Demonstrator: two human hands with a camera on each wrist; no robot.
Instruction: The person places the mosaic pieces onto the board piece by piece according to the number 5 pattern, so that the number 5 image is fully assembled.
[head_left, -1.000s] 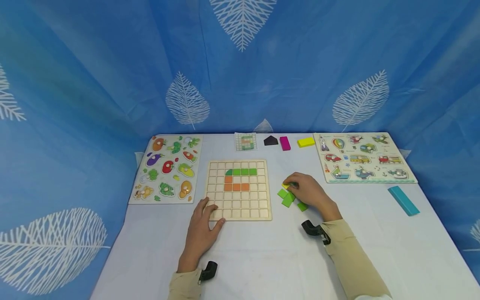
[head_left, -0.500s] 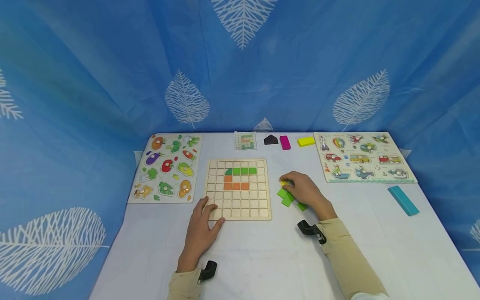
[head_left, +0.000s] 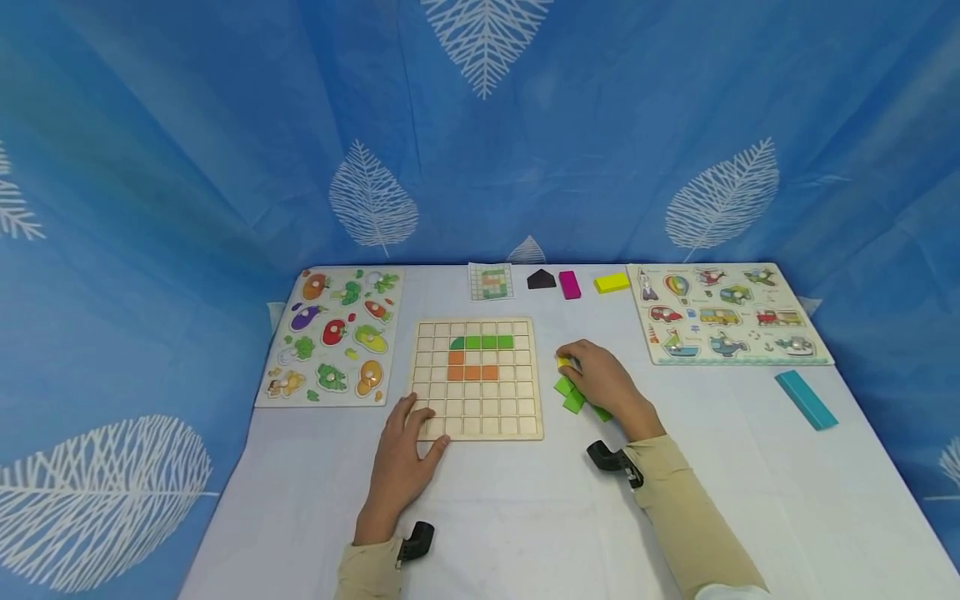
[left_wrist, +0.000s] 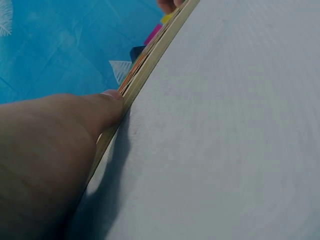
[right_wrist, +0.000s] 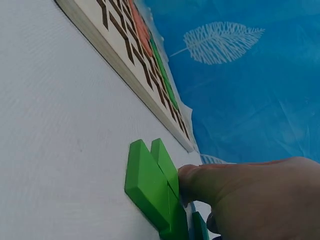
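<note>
A square wooden grid board (head_left: pixel 476 408) lies on the table, holding a row of green tiles (head_left: pixel 489 342) with a dark green rounded one at its left end, and several orange tiles (head_left: pixel 472 373) below. My left hand (head_left: pixel 405 454) rests on its lower left corner, fingers spread and thumb (left_wrist: pixel 107 102) at the near edge. To the board's right, my right hand (head_left: pixel 603 379) pinches a small yellow tile (head_left: pixel 564 362) between thumb and index finger. Several loose green tiles (right_wrist: pixel 150 182) lie just under that hand, some partly covered by it.
A vegetable puzzle (head_left: pixel 330 333) lies left of the board, a vehicle puzzle (head_left: pixel 727 317) at the back right. Along the back are a pattern card (head_left: pixel 491 282), a black block (head_left: pixel 542 280), a magenta block (head_left: pixel 570 285) and a yellow block (head_left: pixel 612 283). A teal block (head_left: pixel 806 400) lies far right.
My right hand has shifted slightly left with the yellow tile, from over the green tiles toward the board. The left hand and the board have stayed put.
</note>
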